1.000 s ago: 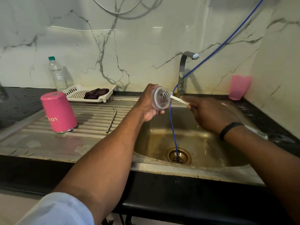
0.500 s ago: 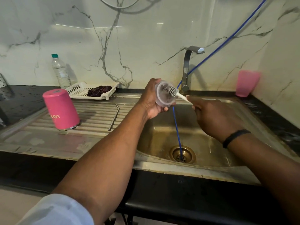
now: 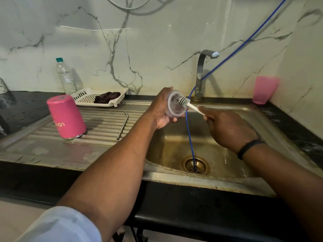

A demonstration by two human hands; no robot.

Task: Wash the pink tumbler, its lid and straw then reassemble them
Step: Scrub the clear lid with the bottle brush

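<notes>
The pink tumbler (image 3: pixel 66 117) stands upside down on the ribbed draining board at the left. A metal straw (image 3: pixel 122 125) lies on the ribs to its right. My left hand (image 3: pixel 161 109) grips the clear round lid (image 3: pixel 175 110) over the sink, its inner side turned to the right. My right hand (image 3: pixel 227 128) holds the white handle of a small bottle brush (image 3: pixel 183 101), whose bristled head is pressed inside the lid.
A steel sink (image 3: pixel 262 123) with a brass drain lies below the hands. A blue hose (image 3: pixel 189 133) runs down into the drain past the tap (image 3: pixel 201 74). A pink cup (image 3: pixel 264 89), water bottle (image 3: pixel 65 76) and white tray (image 3: pixel 82 96) with a dark cloth line the back.
The brush head has shifted inside the lid, now lying higher across its upper part. Both hands stay in place over the sink.
</notes>
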